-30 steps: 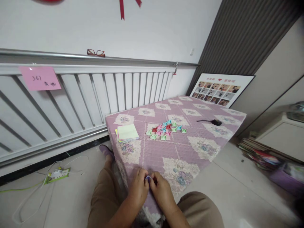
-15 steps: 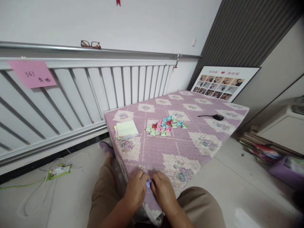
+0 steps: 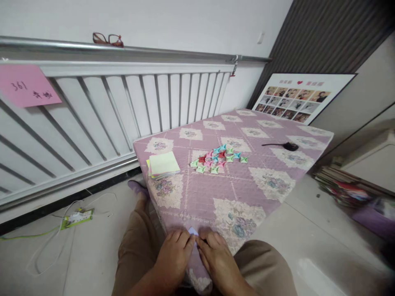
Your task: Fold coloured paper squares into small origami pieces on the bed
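A small folded piece of lilac paper (image 3: pixel 193 231) lies at the near corner of the table, its pointed tip showing between my hands. My left hand (image 3: pixel 176 250) grips its left side with thumb and fingertips. From the right, my right hand (image 3: pixel 215 249) pinches the same paper. The fingers cover most of the piece. Beyond them, several small folded paper shapes (image 3: pixel 216 158) in red, pink, blue and green sit in a cluster. A stack of square coloured paper (image 3: pixel 163 164), pale yellow-green on top, rests at the table's left edge.
A purple floral cloth (image 3: pixel 197 197) covers the table. A black long-handled object (image 3: pixel 290 146) lies at its right. Along the wall runs a white radiator (image 3: pixel 160 98); glasses (image 3: pixel 108 39) rest on the pipe above. A power strip (image 3: pixel 77 218) with cables is on the floor at left.
The lilac paper now shows a pointed tip facing away from me, where a rounder, loose shape showed before. Both hands stay close around it. The camera view has shifted slightly.
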A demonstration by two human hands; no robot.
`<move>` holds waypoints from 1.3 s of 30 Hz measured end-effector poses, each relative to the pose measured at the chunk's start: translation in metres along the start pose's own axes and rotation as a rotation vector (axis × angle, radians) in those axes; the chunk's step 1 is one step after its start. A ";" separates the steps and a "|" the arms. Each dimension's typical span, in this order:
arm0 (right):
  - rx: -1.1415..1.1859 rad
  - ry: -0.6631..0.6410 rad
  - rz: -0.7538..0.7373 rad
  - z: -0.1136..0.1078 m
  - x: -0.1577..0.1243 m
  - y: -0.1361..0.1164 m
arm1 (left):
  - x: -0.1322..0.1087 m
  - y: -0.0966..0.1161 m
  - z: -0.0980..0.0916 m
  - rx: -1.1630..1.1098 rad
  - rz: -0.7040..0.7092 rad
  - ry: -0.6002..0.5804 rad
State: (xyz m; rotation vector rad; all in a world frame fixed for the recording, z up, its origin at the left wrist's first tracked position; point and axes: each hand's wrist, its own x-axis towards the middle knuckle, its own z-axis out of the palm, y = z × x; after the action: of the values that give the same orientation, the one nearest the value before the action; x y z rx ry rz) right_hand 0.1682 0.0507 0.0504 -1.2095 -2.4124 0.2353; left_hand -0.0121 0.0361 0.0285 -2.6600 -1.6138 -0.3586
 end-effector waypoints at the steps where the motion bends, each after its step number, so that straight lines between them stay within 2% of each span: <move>1: 0.029 0.003 -0.014 -0.002 -0.001 0.001 | -0.004 0.001 0.000 0.020 0.015 0.034; 4: 0.132 -0.009 -0.015 -0.007 0.001 0.005 | -0.012 0.002 0.001 0.063 0.053 0.127; 7: 0.172 -0.030 0.084 -0.006 0.010 0.009 | -0.016 0.004 0.000 0.106 0.050 0.194; 11: 0.072 0.011 0.276 0.003 0.029 0.009 | -0.017 0.007 0.003 0.142 0.039 0.263; 17: -0.078 -0.068 0.393 0.016 0.050 0.009 | -0.021 0.010 0.012 0.107 -0.026 0.386; 20: -0.111 -0.085 0.404 0.018 0.059 0.014 | -0.023 0.009 0.016 0.117 -0.039 0.373; 24: -0.085 -0.042 0.376 0.018 0.071 0.022 | -0.024 0.008 0.022 0.128 -0.034 0.373; 27: 0.031 0.091 0.311 0.015 0.070 0.029 | -0.023 0.008 0.022 0.116 -0.037 0.401; 30: 0.237 0.223 0.216 0.010 0.056 0.030 | -0.022 0.009 0.018 0.092 -0.051 0.406; 32: 0.320 0.165 0.161 0.005 0.042 0.025 | -0.022 0.008 0.013 0.099 -0.028 0.358; 35: 0.271 0.000 0.066 -0.001 0.023 0.014 | -0.024 0.005 0.005 0.104 0.024 0.272; 39: 0.206 -0.071 0.078 -0.006 0.016 0.003 | -0.024 -0.004 -0.001 -0.017 0.016 0.146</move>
State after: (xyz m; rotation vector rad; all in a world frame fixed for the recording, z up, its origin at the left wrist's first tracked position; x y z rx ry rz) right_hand 0.1646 0.0646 0.0592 -1.2202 -2.3349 0.5450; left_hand -0.0260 0.0172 0.0244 -2.5885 -1.5532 -0.5551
